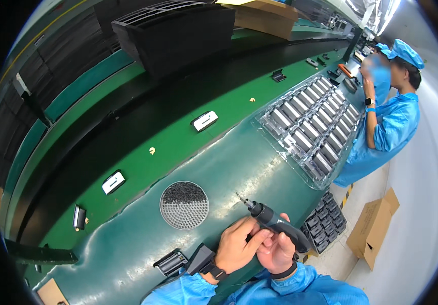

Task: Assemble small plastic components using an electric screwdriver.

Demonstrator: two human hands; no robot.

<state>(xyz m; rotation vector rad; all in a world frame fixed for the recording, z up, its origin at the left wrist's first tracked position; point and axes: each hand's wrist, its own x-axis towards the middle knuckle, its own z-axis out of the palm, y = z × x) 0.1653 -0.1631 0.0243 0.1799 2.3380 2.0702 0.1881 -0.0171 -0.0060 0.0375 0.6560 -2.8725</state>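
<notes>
My right hand (278,254) holds a black electric screwdriver (286,227), its bit pointing up and left over the bench. My left hand (237,245) meets it, thumb and forefinger pinched together against the right fingertips; whatever may be between them is too small to make out. Up and left of my hands lies a round perforated tray (184,216), its far part covered with small black pieces that look like screws. By my left wrist are a black angular part (200,258) and an open black housing (170,262), both on the green bench (127,254).
A clear tray of several grey-white units (310,114) stands at the right. Beyond the bench, a green conveyor belt (175,133) carries white-faced units (205,121). A co-worker (394,114) in blue stands at the right. Below are black parts (325,221) and a cardboard box (373,229).
</notes>
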